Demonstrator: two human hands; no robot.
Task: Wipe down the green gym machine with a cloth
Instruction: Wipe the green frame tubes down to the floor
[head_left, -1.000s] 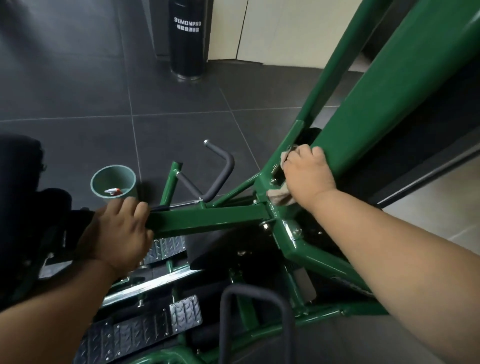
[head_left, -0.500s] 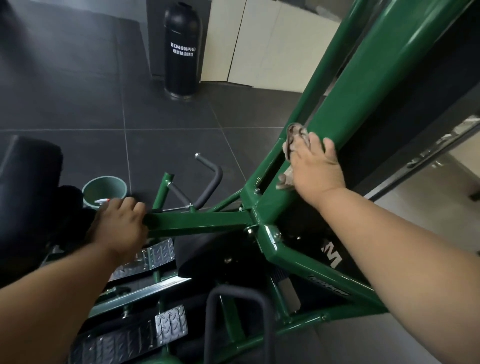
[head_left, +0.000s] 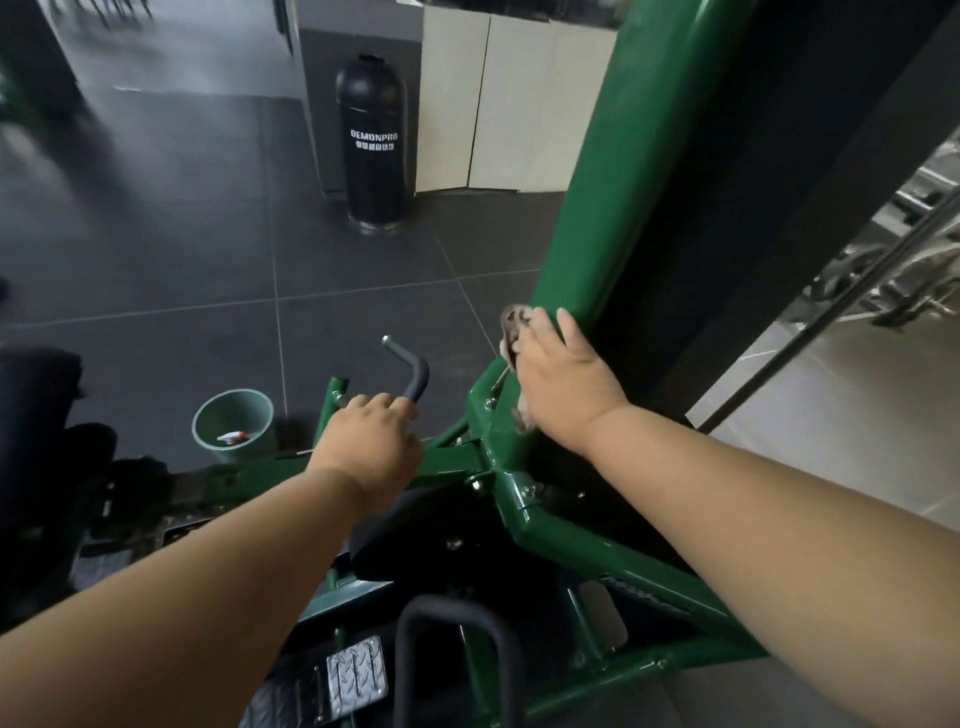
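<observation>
The green gym machine (head_left: 602, 171) fills the right and lower part of the head view, with a thick sloping beam, a horizontal crossbar (head_left: 452, 460) and a grey-gripped handle (head_left: 415, 374). My right hand (head_left: 566, 384) holds a pale cloth (head_left: 514, 332) against the lower end of the beam, fingers curved over it; the cloth bunches out past my fingertips and under my palm. My left hand (head_left: 369, 447) grips the crossbar just below the grey handle, knuckles up.
A light green bucket (head_left: 234, 415) with a small item inside stands on the dark tiled floor at the left. A black cylinder bin (head_left: 371, 145) stands at the back. Metal footplates (head_left: 358, 675) and a black loop handle (head_left: 457, 639) lie below my arms.
My left hand has slid right along the crossbar toward the grey handle. My right hand with the cloth has moved up the beam, and my view has tilted upward.
</observation>
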